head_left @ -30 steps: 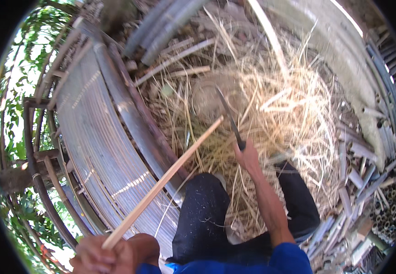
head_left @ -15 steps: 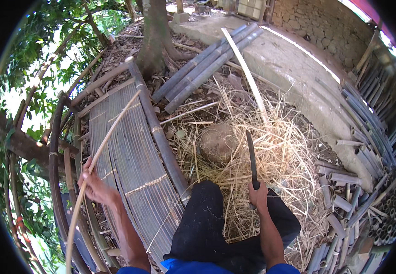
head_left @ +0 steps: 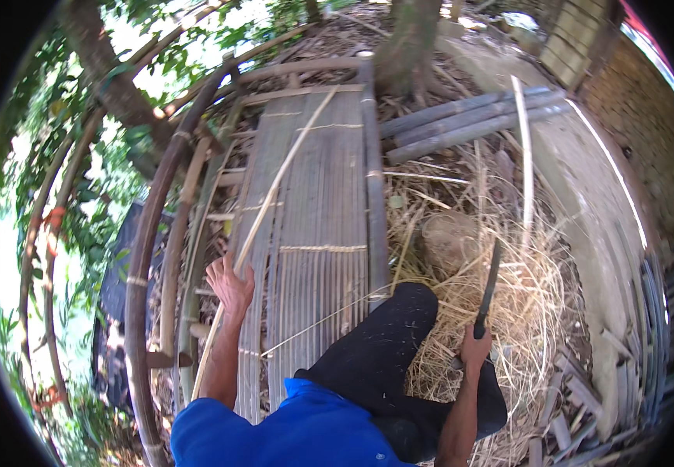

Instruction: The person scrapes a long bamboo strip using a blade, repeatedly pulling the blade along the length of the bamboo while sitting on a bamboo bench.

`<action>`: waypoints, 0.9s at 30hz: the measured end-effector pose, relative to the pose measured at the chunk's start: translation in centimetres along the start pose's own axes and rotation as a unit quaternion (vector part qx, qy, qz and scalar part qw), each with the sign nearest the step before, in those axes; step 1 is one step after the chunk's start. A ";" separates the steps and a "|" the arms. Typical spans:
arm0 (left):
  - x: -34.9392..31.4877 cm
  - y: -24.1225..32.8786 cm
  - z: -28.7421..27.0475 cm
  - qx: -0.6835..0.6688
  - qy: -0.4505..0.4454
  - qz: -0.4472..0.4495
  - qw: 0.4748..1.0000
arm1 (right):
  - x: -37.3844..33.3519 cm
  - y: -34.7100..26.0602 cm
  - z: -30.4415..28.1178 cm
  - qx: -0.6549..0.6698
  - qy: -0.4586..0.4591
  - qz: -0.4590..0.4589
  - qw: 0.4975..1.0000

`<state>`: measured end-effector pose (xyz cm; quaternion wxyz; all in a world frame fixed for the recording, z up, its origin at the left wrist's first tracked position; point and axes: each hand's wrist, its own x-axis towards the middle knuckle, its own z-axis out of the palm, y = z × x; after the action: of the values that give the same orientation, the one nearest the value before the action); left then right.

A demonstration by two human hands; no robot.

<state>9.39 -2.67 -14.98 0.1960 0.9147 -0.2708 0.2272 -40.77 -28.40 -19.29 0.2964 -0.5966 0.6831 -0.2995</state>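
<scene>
As a long, pale bamboo strip (head_left: pixel 274 185) is lying diagonally across a grey slatted bamboo panel (head_left: pixel 317 202), its long axis is running from low on the person's left up and away toward the panel's far end, and the left hand (head_left: pixel 230 285) is the one working it, well nearer than the right. The left fingers are curling around the strip near its lower part, with the length reaching out ahead of them and a short tail trailing down behind the wrist. The strip is looking thin, straight and straw-coloured, lighter than the weathered slats beneath it. Over on the other side of the black-trousered knee (head_left: pixel 387 342), the right hand (head_left: pixel 475 348) is clenching the handle of a dark, long-bladed knife (head_left: pixel 488 289), its blade pointing up and away over a heap of dry shavings (head_left: pixel 508 272) and standing well apart from the strip. A rounded stump-like block (head_left: pixel 449 237) is sitting in the shavings just beside the blade. Thick bamboo poles (head_left: pixel 469 117) are lying beyond, and curved poles (head_left: pixel 146 257) are framing the panel's left edge.
</scene>
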 end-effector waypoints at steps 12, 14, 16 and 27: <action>-13.1 -9.7 -2.1 -0.075 -0.198 -0.045 0.976 | 2.1 -0.2 3.8 -0.035 -0.060 -0.031 0.997; -14.5 -10.9 -1.5 -0.103 -0.212 -0.098 0.967 | 1.9 -0.7 4.2 -0.019 -0.066 -0.034 0.997; -15.1 -11.4 -1.6 -0.144 -0.232 -0.180 0.945 | 1.5 -1.5 4.5 -0.005 -0.071 -0.035 0.997; -19.2 -10.7 0.6 -0.141 -0.202 -0.086 0.965 | -2.5 -4.5 1.4 -0.060 -0.094 -0.034 0.993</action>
<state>1.42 13.13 -27.96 0.2833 0.9245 -0.2542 -0.0210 -36.60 -26.53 -16.63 0.3124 -0.6617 0.6484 -0.2100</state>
